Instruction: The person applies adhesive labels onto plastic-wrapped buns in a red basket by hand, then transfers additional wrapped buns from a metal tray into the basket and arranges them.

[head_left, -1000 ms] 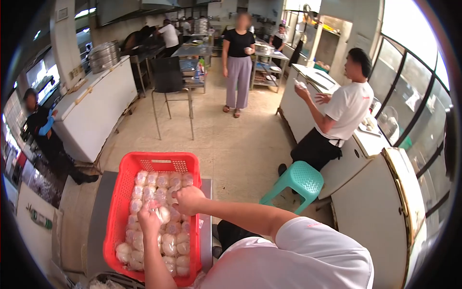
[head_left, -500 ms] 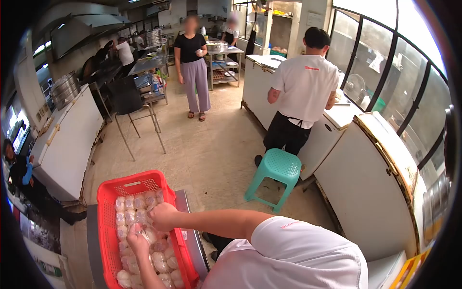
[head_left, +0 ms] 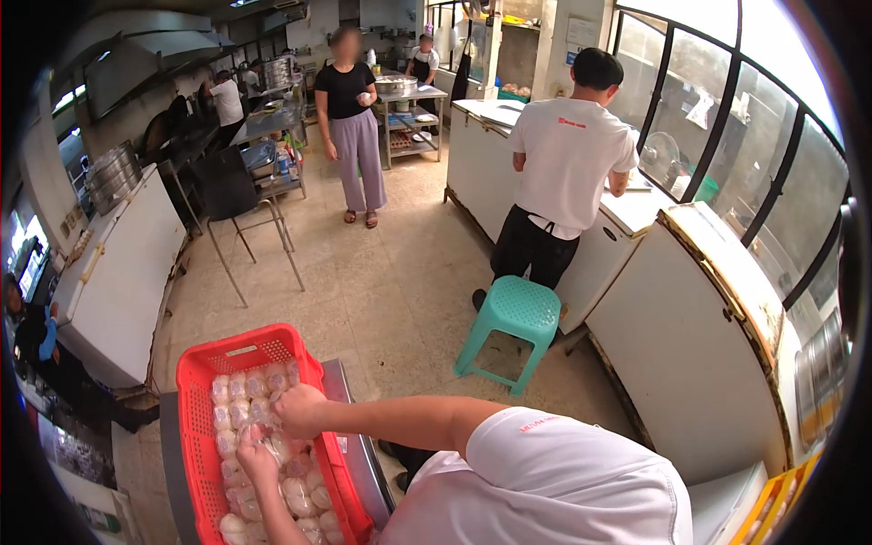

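Rows of round white buns (head_left: pixel 238 413), wrapped in clear plastic with printed marks, fill a red plastic crate (head_left: pixel 186 400) in front of me. My left hand (head_left: pixel 258 459) is closed on the clear plastic of a bun (head_left: pixel 280 447) over the middle of the crate. Just beyond it, my right hand (head_left: pixel 298 411) is closed with its knuckles up, close to the same wrapper. Its fingertips are hidden, so what it pinches cannot be made out. More wrapped buns lie below and around both hands.
Under the crate is a metal-edged stand (head_left: pixel 338 377). A green plastic stool (head_left: pixel 518 313) stands behind a person in a white shirt (head_left: pixel 572 163) at a white chest freezer (head_left: pixel 486 150). Another person (head_left: pixel 350 127) stands farther back. A dark chair (head_left: pixel 227 186) is at the left.
The view has shifted slightly. Both hands stay closed over the crate, with little change in their grip. The person in the white shirt has moved their arms a little.
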### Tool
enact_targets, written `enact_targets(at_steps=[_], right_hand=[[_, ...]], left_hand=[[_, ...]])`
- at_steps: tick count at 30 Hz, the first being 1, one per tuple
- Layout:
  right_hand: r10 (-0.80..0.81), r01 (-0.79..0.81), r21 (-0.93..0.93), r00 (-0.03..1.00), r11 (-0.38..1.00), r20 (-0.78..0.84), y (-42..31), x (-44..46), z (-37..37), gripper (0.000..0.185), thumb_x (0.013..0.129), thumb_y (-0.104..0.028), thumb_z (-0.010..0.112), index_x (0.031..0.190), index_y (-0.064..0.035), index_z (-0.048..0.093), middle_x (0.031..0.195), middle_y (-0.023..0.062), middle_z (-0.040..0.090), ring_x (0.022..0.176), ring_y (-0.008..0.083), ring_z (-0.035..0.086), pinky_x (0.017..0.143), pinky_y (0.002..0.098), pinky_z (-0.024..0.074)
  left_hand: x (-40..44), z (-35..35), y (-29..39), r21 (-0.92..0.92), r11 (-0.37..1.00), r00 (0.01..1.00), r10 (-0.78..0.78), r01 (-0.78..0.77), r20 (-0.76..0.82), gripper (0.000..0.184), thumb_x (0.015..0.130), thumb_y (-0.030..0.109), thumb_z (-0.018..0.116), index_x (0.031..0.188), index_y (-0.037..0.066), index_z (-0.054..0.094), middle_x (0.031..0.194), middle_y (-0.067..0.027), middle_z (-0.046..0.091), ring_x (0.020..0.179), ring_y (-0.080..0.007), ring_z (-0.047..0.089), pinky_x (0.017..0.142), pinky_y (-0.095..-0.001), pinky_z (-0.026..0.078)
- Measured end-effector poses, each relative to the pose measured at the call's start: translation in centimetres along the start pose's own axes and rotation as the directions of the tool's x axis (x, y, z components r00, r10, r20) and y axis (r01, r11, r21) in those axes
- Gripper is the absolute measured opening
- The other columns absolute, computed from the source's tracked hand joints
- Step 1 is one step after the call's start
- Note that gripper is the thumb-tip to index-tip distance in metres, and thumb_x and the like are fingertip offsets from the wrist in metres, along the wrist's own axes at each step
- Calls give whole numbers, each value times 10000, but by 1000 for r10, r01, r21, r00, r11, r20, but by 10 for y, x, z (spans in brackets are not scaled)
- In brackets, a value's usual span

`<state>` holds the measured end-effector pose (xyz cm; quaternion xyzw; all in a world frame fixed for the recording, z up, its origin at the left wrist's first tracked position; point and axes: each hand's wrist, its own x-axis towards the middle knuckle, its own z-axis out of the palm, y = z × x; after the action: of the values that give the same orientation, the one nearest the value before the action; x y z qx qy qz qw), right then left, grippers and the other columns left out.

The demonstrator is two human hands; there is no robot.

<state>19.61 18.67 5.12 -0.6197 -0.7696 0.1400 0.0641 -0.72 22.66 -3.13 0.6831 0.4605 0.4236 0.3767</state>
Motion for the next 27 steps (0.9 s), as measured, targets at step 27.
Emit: enact_targets(at_steps=[27], right_hand=[[-12, 13, 18, 997, 1000, -70, 1, -2, 4, 298, 860, -302, 646, 1003, -57, 738, 962, 162, 766, 921, 339, 745, 833, 464, 578]], left_hand=[[-2, -3, 7, -17, 1000, 999, -14, 13, -30, 291, 1084, 169, 538, 1005, -69, 686, 887, -153, 747, 817, -241, 717, 785, -381, 541]])
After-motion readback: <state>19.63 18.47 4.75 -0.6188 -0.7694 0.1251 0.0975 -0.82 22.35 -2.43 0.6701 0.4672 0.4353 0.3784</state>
